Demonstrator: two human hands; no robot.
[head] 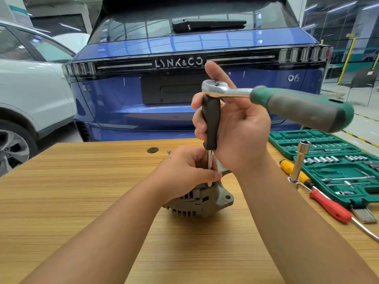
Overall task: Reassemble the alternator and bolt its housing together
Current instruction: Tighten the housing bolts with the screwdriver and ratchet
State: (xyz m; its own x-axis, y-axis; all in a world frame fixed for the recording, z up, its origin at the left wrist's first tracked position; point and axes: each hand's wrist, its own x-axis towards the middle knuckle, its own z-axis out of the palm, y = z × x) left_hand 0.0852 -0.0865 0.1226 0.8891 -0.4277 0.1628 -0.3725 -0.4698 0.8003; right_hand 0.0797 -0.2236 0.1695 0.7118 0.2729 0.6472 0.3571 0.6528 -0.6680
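Grey alternator (202,198) on table (82,191), under left grip (188,171), which pinches driver shaft (209,160) near its tip. Right grip (231,121) wrapped round black driver handle (211,121), ratchet (276,101) on top. Bolting step, likely; next: swing ratchet, keep shaft plumb.

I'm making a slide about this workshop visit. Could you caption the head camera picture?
Right hand steadies a ratchet on an upright extension while the left hand guides its tip onto the alternator.
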